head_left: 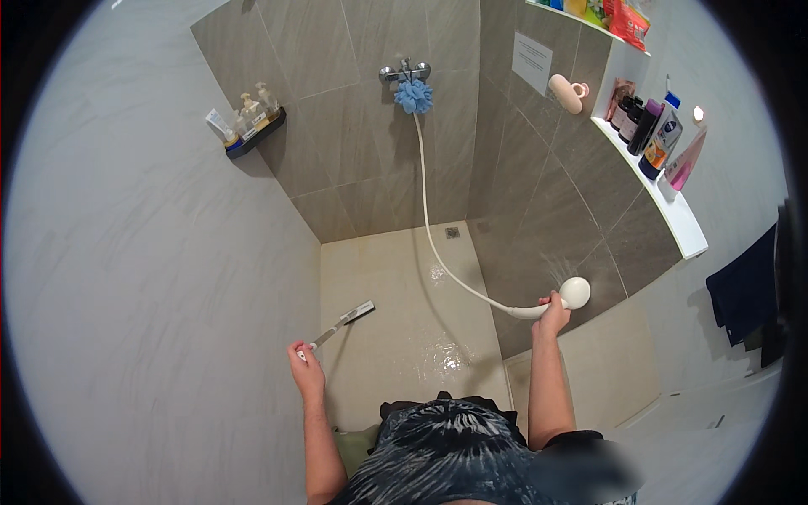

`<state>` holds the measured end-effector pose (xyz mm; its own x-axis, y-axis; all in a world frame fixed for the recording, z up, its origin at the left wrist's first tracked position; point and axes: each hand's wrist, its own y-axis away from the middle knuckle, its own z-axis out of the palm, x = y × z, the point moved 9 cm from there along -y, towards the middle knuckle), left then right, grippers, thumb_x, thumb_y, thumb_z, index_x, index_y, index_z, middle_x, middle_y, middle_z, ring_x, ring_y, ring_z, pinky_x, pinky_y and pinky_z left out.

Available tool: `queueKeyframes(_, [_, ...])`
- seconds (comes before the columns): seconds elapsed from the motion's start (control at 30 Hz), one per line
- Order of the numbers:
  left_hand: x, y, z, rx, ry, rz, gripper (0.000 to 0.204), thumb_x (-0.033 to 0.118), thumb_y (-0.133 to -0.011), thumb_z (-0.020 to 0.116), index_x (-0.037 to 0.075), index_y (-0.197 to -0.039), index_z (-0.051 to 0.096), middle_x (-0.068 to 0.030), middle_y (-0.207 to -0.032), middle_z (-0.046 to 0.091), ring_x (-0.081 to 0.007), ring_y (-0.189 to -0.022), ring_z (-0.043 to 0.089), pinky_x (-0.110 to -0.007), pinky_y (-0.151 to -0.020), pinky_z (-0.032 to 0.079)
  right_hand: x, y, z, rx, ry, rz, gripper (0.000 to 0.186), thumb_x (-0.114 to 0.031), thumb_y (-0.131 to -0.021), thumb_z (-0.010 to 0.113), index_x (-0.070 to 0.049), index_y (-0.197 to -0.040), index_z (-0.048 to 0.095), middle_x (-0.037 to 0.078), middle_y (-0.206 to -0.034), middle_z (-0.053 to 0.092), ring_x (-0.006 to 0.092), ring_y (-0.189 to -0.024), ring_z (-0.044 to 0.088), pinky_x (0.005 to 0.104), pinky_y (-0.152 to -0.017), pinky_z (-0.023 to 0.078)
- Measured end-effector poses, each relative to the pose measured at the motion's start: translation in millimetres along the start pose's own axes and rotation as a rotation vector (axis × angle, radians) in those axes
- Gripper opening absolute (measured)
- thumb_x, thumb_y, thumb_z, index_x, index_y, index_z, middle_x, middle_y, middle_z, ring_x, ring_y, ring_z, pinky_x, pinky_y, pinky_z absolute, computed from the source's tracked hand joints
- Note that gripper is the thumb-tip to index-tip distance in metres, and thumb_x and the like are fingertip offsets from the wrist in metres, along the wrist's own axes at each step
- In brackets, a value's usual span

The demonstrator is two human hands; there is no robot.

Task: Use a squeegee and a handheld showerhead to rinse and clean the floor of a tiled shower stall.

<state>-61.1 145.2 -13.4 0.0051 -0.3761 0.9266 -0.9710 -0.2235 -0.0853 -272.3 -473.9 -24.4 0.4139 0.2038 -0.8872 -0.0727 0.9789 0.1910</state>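
My right hand (553, 315) grips the handle of a white shower head (575, 292), held up at the right side of the shower stall. Its white hose (427, 210) runs up to the chrome tap (405, 72) on the back wall. My left hand (305, 358) holds the handle of a long grey squeegee (347, 320), whose blade end points toward the wet beige shower floor (421, 320) near the left wall.
A blue bath sponge (414, 96) hangs from the tap. A dark corner shelf (252, 135) with small bottles sits on the left wall. A white shelf (673, 202) at right carries several bottles. A dark towel (745, 286) hangs far right. A floor drain (453, 232) lies at the back.
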Motion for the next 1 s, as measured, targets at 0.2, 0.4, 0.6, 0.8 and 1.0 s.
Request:
queueKeyframes(0.2, [4, 2, 3, -0.009, 0.006, -0.004, 0.022, 0.020, -0.101, 0.047, 0.003, -0.116, 0.048, -0.0057, -0.091, 0.062, -0.0084, -0.056, 0.049, -0.024, -0.050, 0.042, 45, -7, -29, 0.018, -0.014, 0.100, 0.014, -0.003, -0.085, 0.061, -0.003, -0.096, 0.052, 0.006, -0.072, 0.057, 0.0161, -0.059, 0.058, 0.0302, -0.057, 0.053])
queueKeyframes(0.4, [10, 2, 5, -0.011, 0.021, -0.030, 0.023, 0.021, -0.101, 0.047, 0.005, -0.117, 0.048, -0.0053, -0.089, 0.062, -0.0107, -0.057, 0.049, -0.027, -0.052, 0.041, 61, 1, -39, -0.004, -0.011, 0.130, 0.014, -0.004, -0.086, 0.062, -0.004, -0.096, 0.052, 0.005, -0.071, 0.057, 0.0166, -0.061, 0.059, 0.0305, -0.059, 0.055])
queueKeyframes(0.6, [16, -1, 11, -0.031, 0.014, -0.021, 0.024, 0.021, -0.101, 0.047, 0.004, -0.117, 0.048, -0.0055, -0.090, 0.062, -0.0104, -0.057, 0.049, -0.028, -0.052, 0.041, 78, -4, -59, 0.020, -0.037, 0.152, 0.018, -0.005, -0.086, 0.062, -0.005, -0.100, 0.051, 0.006, -0.075, 0.057, 0.0174, -0.062, 0.060, 0.0313, -0.062, 0.056])
queueKeyframes(0.8, [21, 1, 11, -0.021, -0.005, -0.028, 0.024, 0.020, -0.101, 0.046, 0.003, -0.117, 0.047, -0.0054, -0.090, 0.062, -0.0105, -0.057, 0.049, -0.028, -0.052, 0.041, 88, 7, -67, 0.010, -0.015, 0.196, 0.020, -0.007, -0.088, 0.062, -0.006, -0.103, 0.050, 0.006, -0.076, 0.058, 0.0186, -0.065, 0.061, 0.0324, -0.064, 0.056])
queueKeyframes(1.0, [19, -2, 14, -0.027, 0.004, -0.023, 0.023, 0.020, -0.101, 0.047, 0.004, -0.117, 0.048, -0.0045, -0.091, 0.062, -0.0098, -0.056, 0.048, -0.027, -0.052, 0.040, 119, 3, -86, 0.011, 0.053, 0.273, 0.025, -0.011, -0.089, 0.062, -0.005, -0.108, 0.049, 0.009, -0.081, 0.062, 0.0209, -0.070, 0.063, 0.0353, -0.068, 0.055])
